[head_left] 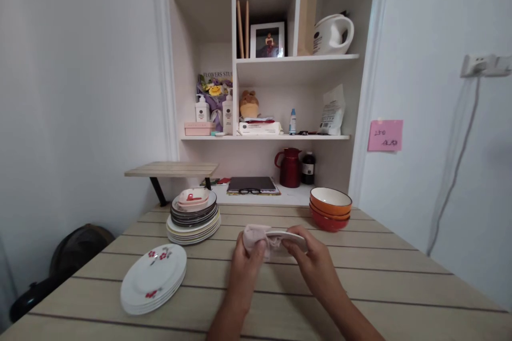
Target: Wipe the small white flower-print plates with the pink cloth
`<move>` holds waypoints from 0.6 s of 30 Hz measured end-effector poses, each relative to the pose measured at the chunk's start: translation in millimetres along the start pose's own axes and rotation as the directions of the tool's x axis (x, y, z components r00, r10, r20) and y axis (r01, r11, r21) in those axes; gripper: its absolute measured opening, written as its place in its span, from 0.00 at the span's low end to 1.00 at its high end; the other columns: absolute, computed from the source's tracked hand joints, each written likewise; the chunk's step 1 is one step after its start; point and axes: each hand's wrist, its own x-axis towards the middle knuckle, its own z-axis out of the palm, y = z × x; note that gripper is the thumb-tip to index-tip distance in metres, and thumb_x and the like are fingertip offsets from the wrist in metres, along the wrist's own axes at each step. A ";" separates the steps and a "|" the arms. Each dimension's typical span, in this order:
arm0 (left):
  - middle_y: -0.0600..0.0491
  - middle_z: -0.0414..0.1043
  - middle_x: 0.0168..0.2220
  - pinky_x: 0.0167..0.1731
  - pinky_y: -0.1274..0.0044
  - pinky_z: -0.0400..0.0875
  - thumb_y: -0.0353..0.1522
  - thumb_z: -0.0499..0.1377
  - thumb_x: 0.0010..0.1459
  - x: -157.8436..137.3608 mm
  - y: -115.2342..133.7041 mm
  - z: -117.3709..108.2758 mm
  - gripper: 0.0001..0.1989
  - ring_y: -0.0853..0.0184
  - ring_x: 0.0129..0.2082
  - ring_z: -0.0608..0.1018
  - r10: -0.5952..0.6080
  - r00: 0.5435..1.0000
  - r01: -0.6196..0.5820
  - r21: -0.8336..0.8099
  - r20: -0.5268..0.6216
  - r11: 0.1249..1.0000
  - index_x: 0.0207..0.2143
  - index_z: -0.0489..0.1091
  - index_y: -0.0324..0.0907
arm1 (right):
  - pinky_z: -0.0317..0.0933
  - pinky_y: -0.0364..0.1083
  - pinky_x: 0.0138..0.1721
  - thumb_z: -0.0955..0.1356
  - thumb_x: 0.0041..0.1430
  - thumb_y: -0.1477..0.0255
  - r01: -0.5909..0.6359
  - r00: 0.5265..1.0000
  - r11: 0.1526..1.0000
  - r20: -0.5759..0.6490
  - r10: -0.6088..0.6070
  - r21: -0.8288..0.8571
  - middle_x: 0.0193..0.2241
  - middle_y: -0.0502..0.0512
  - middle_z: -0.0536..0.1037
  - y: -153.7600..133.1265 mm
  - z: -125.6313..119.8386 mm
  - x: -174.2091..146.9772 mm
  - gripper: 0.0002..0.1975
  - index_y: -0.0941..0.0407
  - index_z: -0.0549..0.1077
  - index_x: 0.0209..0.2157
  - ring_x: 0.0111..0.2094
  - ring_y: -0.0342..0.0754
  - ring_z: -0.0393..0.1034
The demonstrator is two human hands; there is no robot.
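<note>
In front of me, above the table, a white dish (285,235) is held nearly edge-on, so its full shape is hard to make out. My right hand (316,258) grips its right rim, thumb beneath and fingers over the edge. A pale pink cloth (253,234) wraps the left side of the dish. My left hand (245,264) is closed on this cloth, thumb pressing toward me. Some of the cloth bunches under the dish near my right thumb. To the left lies a stack of white plates with red flowers (156,276).
Behind the flowered plates stands a taller stack of plates (193,226) topped by small pink dishes (194,198). Orange and red bowls (330,206) are nested at the back right. A small raised wooden shelf (172,169) overhangs the wooden table (384,277). A red jug (289,169) stands behind.
</note>
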 end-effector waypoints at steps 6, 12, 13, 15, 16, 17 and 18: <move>0.47 0.79 0.35 0.34 0.78 0.70 0.47 0.66 0.47 0.4 -2.0 -0.1 0.25 0.64 0.33 0.77 -0.008 0.997 0.011 0.042 -0.079 0.999 0.41 0.74 0.37 | 0.57 0.44 0.30 0.66 0.60 0.65 0.008 0.999 1.000 0.034 -0.008 0.018 0.27 0.51 0.73 1.3 1.0 0.0 0.08 0.54 0.71 0.31 0.30 0.49 0.66; 0.47 0.80 0.36 0.35 0.77 0.71 0.44 0.68 0.46 -0.2 0.5 4.5 0.22 0.62 0.35 0.79 -0.059 0.986 0.062 0.012 -0.156 0.998 0.38 0.76 0.37 | 0.58 0.42 0.26 0.70 0.55 0.64 -0.238 0.971 0.892 0.124 0.205 0.385 0.24 0.47 0.71 5.5 9.4 -1.6 0.09 0.55 0.72 0.32 0.25 0.45 0.63; 0.46 0.80 0.37 0.35 0.76 0.72 0.44 0.68 0.46 -0.3 -0.6 5.0 0.22 0.62 0.35 0.80 -0.077 0.986 0.075 -0.019 -0.149 0.997 0.39 0.76 0.36 | 0.59 0.42 0.26 0.71 0.54 0.64 -0.265 0.964 0.855 0.123 0.234 0.446 0.24 0.47 0.72 5.1 12.0 -2.1 0.09 0.55 0.73 0.33 0.26 0.45 0.64; 0.45 0.81 0.37 0.36 0.75 0.73 0.44 0.67 0.47 -0.6 -3.7 5.7 0.24 0.60 0.36 0.80 -0.111 0.983 0.102 -0.070 -0.145 0.992 0.41 0.75 0.36 | 0.61 0.43 0.29 0.72 0.52 0.65 -0.303 0.950 0.765 0.113 0.291 0.569 0.26 0.49 0.75 3.8 17.5 -3.0 0.11 0.55 0.74 0.37 0.28 0.46 0.67; 0.44 0.81 0.37 0.36 0.74 0.73 0.45 0.67 0.48 -0.7 -5.5 6.1 0.25 0.59 0.36 0.81 -0.127 0.981 0.115 -0.089 -0.144 0.989 0.42 0.75 0.35 | 0.63 0.43 0.31 0.73 0.51 0.65 -0.315 0.941 0.710 0.110 0.320 0.630 0.29 0.50 0.77 3.1 20.2 -3.4 0.14 0.55 0.75 0.39 0.30 0.47 0.69; 0.44 0.81 0.38 0.37 0.73 0.74 0.45 0.67 0.48 -0.9 -7.1 6.5 0.26 0.59 0.37 0.81 -0.138 0.980 0.124 -0.105 -0.143 0.987 0.43 0.75 0.35 | 0.64 0.45 0.33 0.73 0.50 0.65 -0.325 0.930 0.651 0.108 0.350 0.686 0.31 0.52 0.79 2.6 22.6 -3.8 0.16 0.55 0.74 0.42 0.32 0.49 0.71; 0.43 0.81 0.38 0.38 0.73 0.74 0.45 0.66 0.48 -1.1 -8.3 7.0 0.26 0.58 0.38 0.81 -0.146 0.979 0.130 -0.117 -0.142 0.985 0.43 0.74 0.35 | 0.65 0.46 0.35 0.74 0.49 0.65 -0.335 0.919 0.593 0.114 0.378 0.732 0.34 0.54 0.81 2.3 24.9 -4.1 0.19 0.56 0.74 0.44 0.34 0.50 0.73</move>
